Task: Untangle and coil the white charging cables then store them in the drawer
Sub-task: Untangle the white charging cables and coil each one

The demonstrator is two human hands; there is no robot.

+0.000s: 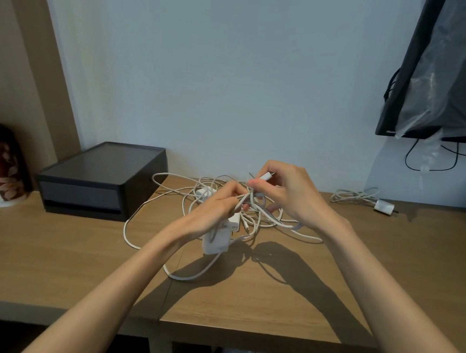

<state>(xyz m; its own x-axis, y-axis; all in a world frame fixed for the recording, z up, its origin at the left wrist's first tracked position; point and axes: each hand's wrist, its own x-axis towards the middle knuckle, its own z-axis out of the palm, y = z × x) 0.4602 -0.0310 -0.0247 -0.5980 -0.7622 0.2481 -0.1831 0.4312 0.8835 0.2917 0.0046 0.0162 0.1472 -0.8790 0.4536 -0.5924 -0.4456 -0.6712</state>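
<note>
A tangle of white charging cables (168, 196) lies on the wooden table (50, 259) in the middle of the head view, with white power adapters (216, 241) among the loops. My left hand (215, 208) pinches several strands and lifts them off the table. My right hand (286, 195) holds a white connector end (265, 176) between thumb and fingers just above the tangle. A dark drawer box (99, 178) stands shut at the back left. Another coiled white cable with a plug (365, 199) lies at the back right.
A patterned canister (1, 167) stands at the far left edge. A black monitor covered in plastic film (447, 68) hangs at the upper right, black wires dangling below it. The table's front edge (212, 332) runs close to me.
</note>
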